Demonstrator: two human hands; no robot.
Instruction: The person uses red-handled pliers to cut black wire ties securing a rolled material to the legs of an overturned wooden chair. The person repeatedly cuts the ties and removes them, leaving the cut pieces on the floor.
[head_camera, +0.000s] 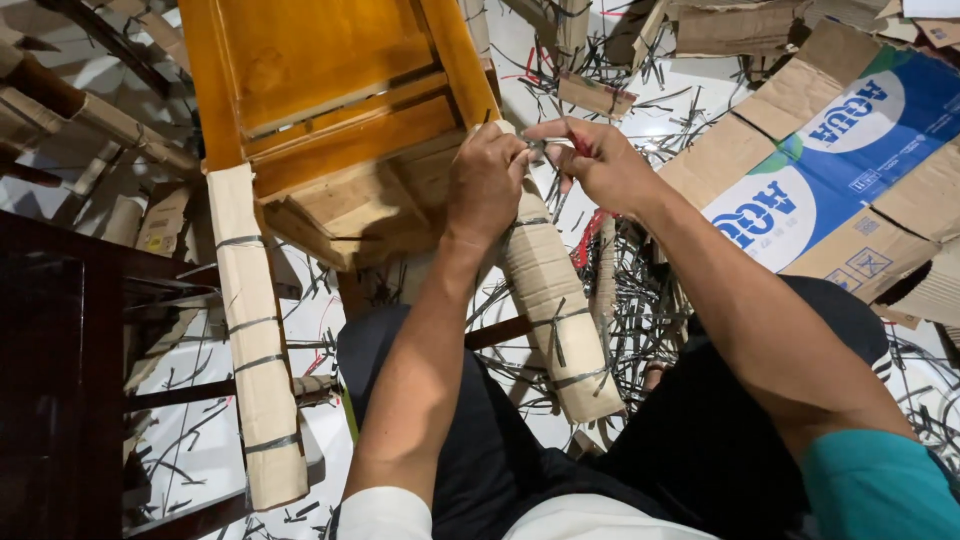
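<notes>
While the orange wooden chair (320, 90) lies tipped on the floor (640, 100) amid strap scraps, its cardboard-wrapped leg (555, 300) runs toward the person's lap — stiff and probably heavy, best gripped on the padded wrap. The left hand (485, 185) clamps around the leg's top; the right hand (600, 160) pinches a thin, springy grey strap (540, 148) closed between fingertips.

Furniture packing workshop, varnished wooden chair (330, 90) upturned with legs sheathed in strapped cardboard (258, 330), flattened cartons (830, 170) heaped about, pale floor (200, 450) strewn with cut strap offcuts (640, 310), dark wooden furniture (60, 380) alongside
</notes>
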